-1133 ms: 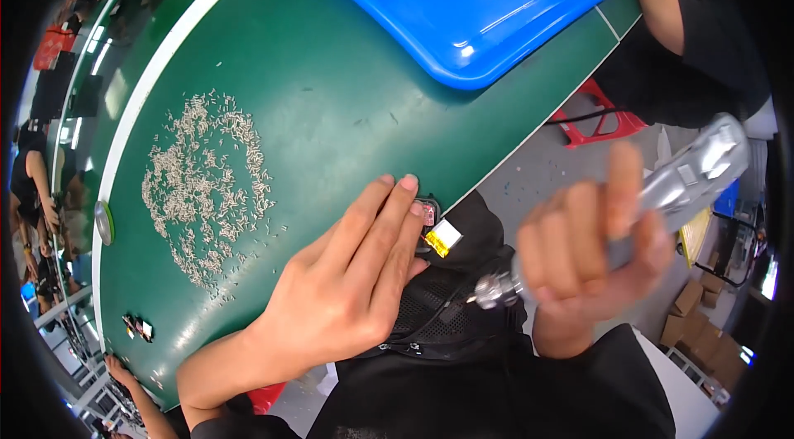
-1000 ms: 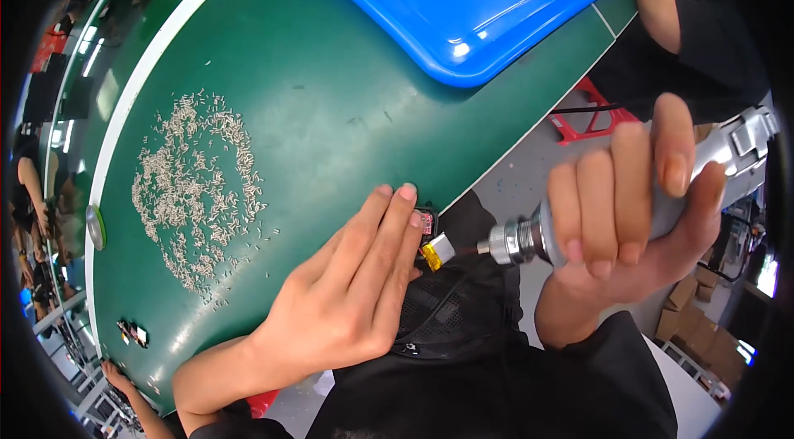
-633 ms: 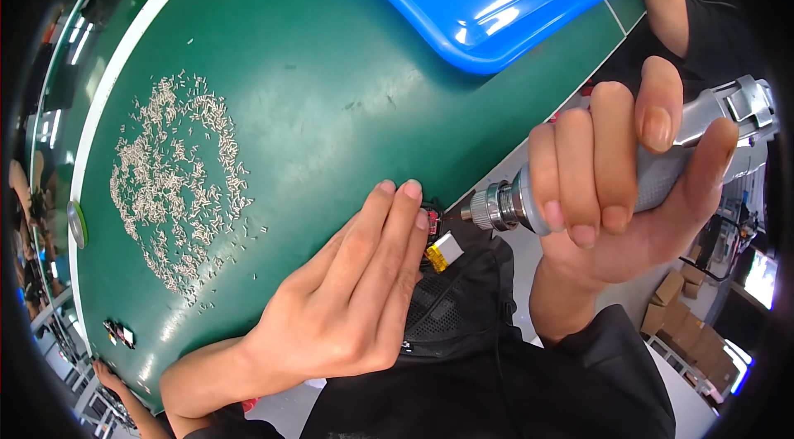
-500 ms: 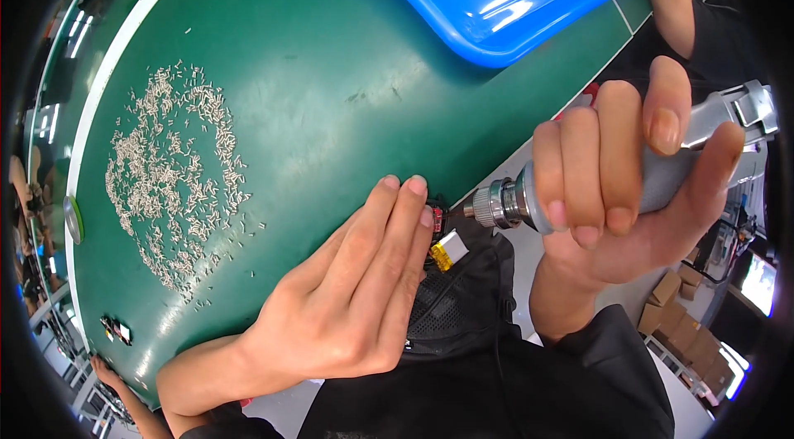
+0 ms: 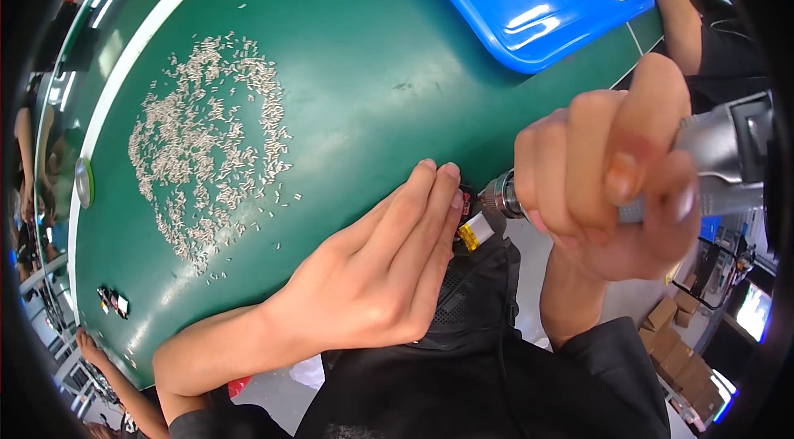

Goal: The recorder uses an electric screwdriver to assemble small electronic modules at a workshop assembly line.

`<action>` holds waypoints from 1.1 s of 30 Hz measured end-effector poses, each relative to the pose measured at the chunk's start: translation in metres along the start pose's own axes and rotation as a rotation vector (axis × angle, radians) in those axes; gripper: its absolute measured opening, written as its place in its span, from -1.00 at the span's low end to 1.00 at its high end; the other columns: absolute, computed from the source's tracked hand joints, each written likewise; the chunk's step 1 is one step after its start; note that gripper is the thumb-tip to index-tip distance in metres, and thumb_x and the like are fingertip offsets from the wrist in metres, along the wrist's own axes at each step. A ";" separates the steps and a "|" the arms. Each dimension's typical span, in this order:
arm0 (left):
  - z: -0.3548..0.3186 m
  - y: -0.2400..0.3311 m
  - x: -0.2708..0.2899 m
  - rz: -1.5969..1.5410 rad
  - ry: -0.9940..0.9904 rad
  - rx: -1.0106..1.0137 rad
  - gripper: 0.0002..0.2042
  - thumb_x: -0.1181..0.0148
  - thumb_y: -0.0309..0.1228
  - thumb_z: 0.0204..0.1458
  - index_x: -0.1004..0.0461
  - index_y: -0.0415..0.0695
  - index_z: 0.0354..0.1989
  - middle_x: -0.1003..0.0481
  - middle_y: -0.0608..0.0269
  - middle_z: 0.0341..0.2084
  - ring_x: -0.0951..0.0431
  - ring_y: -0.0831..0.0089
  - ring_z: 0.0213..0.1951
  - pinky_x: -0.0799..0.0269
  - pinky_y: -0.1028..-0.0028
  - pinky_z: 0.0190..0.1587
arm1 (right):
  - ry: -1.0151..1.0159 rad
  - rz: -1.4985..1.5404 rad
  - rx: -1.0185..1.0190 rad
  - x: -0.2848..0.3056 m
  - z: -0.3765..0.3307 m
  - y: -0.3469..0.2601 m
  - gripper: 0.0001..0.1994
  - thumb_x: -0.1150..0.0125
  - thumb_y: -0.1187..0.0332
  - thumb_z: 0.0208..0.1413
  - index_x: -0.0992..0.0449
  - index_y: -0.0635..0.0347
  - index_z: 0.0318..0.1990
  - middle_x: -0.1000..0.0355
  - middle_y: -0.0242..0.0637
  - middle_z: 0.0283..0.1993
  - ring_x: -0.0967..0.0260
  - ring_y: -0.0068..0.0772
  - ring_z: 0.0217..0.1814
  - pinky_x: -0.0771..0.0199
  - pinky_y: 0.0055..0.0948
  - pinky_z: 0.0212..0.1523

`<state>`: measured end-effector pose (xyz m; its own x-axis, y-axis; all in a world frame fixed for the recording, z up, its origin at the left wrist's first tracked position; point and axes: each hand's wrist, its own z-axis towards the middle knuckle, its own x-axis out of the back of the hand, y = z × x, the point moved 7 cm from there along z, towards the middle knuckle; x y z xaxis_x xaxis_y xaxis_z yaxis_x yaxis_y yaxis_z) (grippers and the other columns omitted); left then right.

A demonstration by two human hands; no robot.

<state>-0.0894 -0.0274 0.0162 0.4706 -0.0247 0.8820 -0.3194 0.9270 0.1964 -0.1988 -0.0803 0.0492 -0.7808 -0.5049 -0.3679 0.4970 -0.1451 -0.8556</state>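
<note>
My left hand (image 5: 372, 265) lies with fingers stretched and pressed together, its tips holding a small red-and-black electronic part (image 5: 467, 201) at the near edge of the green table. Beside those fingertips hangs a silver pouch battery (image 5: 477, 230) with a yellow taped end. My right hand (image 5: 591, 183) wraps round a grey power screwdriver (image 5: 501, 195), its knurled metal chuck pointing left at the part. The tool's tip meets the part or stops just short; I cannot tell which. The right thumb and forefinger are slightly blurred.
Many small silver screws (image 5: 198, 137) lie scattered across the green table (image 5: 364, 125). A similar small electronic assembly (image 5: 113, 303) sits at the left. A blue plastic tray (image 5: 546, 34) stands at the far right, near another person's arm (image 5: 680, 17). Another person's hand (image 5: 91, 348) shows at lower left.
The view has shifted, so the table's things sit farther right. My right thumb and forefinger have closed in round the screwdriver. The left hand keeps its hold on the part.
</note>
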 end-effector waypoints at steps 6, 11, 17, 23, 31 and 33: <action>-0.009 -0.003 0.011 0.084 -0.040 -0.037 -0.61 -0.21 -0.55 -0.36 -0.48 -0.51 -0.26 -0.46 -0.18 -0.21 -0.50 0.05 -0.09 -0.52 0.32 -0.16 | 0.112 -0.192 0.102 -0.007 -0.003 0.001 -0.78 0.04 0.22 0.26 -0.21 0.14 -0.36 -0.12 -0.48 -0.72 -0.06 -0.64 -0.78 -0.13 -0.61 -0.69; -0.011 0.004 0.015 0.067 0.040 -0.016 -0.66 -0.16 -0.55 -0.22 -0.46 -0.48 -0.22 -0.47 -0.12 -0.19 -0.49 0.15 -0.08 -0.47 0.38 -0.07 | 0.062 0.166 0.188 0.003 -0.009 -0.003 -0.76 -0.11 0.24 0.18 -0.19 0.13 -0.31 -0.09 -0.54 -0.77 -0.01 -0.70 -0.84 -0.09 -0.72 -0.77; -0.089 -0.024 0.090 0.080 0.046 0.483 -0.61 -0.19 -0.60 -0.17 -0.37 -0.43 -0.08 -0.42 -0.10 -0.12 -0.45 0.03 -0.08 -0.42 0.22 -0.05 | 0.228 0.282 0.283 0.021 -0.031 -0.010 -0.81 0.07 0.24 0.26 -0.17 0.15 -0.19 -0.04 -0.54 -0.77 0.04 -0.69 -0.82 -0.11 -0.64 -0.72; -0.224 -0.053 0.148 0.726 -0.027 1.057 -0.56 -0.18 -0.65 -0.12 -0.36 -0.30 0.03 -0.30 -0.08 0.09 -0.31 0.01 0.11 -0.27 0.21 0.10 | 0.414 0.454 0.121 0.017 -0.029 0.041 -0.86 0.10 0.30 0.24 -0.24 0.17 -0.29 0.02 -0.53 -0.76 0.10 -0.67 -0.81 -0.06 -0.60 -0.73; -0.155 -0.100 0.126 0.517 0.168 0.804 -0.80 -0.22 -0.61 -0.11 -0.50 -0.28 -0.25 -0.45 0.16 -0.25 -0.48 0.21 -0.21 -0.44 0.31 -0.23 | 0.532 0.561 0.120 0.025 -0.033 0.057 -0.86 0.12 0.31 0.24 -0.23 0.16 -0.31 0.02 -0.51 -0.75 0.10 -0.65 -0.81 -0.06 -0.57 -0.72; -0.158 -0.110 0.122 0.511 0.160 0.835 -0.82 -0.22 -0.61 -0.11 -0.51 -0.27 -0.27 -0.45 0.17 -0.28 -0.48 0.22 -0.25 -0.43 0.31 -0.25 | 0.540 0.593 0.169 0.025 -0.034 0.054 -0.86 0.13 0.31 0.24 -0.22 0.15 -0.31 0.01 -0.50 -0.75 0.09 -0.65 -0.81 -0.08 -0.57 -0.71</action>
<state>0.1329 -0.0730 0.0341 0.2007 0.4122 0.8887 -0.9630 0.2495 0.1018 -0.2038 -0.0717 -0.0188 -0.4235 -0.0653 -0.9036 0.9013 -0.1304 -0.4130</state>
